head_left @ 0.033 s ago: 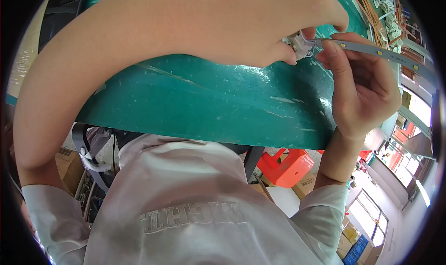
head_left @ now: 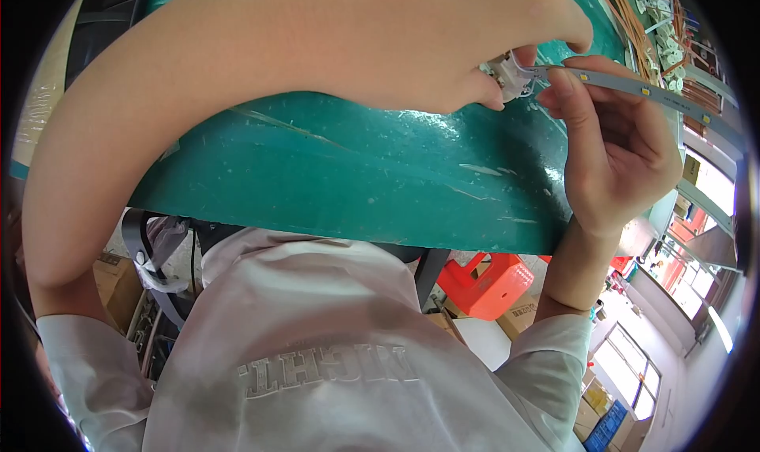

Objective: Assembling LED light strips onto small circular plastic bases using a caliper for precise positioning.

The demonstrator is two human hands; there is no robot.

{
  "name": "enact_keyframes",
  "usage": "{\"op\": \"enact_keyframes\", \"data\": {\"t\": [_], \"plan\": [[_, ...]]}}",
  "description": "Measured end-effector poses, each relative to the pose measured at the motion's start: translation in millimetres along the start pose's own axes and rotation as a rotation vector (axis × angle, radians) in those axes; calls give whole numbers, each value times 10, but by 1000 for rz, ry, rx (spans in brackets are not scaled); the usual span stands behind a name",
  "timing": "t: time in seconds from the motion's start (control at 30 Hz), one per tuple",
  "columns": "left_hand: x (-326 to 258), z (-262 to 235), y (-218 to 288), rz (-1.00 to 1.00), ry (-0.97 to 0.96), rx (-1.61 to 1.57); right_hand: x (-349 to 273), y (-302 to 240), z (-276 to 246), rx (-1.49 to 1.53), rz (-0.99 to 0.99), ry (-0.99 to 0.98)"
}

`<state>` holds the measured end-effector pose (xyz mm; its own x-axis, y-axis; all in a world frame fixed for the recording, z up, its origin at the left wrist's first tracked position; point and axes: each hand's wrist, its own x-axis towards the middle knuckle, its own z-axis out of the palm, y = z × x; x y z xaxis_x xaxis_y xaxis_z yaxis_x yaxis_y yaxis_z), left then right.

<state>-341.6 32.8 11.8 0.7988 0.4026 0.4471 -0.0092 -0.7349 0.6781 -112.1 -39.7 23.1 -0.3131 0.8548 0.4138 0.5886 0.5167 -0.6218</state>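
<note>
My left hand (head_left: 443,48) reaches across the top of the view and pinches a small white connector (head_left: 505,74) between thumb and fingertips. My right hand (head_left: 625,151) comes up from the lower right and holds a long thin grey light strip (head_left: 657,92) with small yellow chips on it. The strip's end meets the connector right between the two hands. Both hands hover just over the scuffed green tabletop (head_left: 356,175), near its front edge.
Under the table stand a red plastic stool (head_left: 487,282) and cardboard boxes (head_left: 518,317). More strips and small white parts (head_left: 665,24) lie at the table's far right. My white shirt (head_left: 317,349) fills the lower view. A black strap (head_left: 146,250) hangs lower left.
</note>
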Motion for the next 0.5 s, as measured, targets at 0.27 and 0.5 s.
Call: {"op": "enact_keyframes", "data": {"t": [0.27,0.5], "plan": [[0,12,-63,15,17,-39,-13,-77,31,-137,-49,10],[19,163,-120,-18,64,-127,-16,-98,63,-103,-11,45]]}}
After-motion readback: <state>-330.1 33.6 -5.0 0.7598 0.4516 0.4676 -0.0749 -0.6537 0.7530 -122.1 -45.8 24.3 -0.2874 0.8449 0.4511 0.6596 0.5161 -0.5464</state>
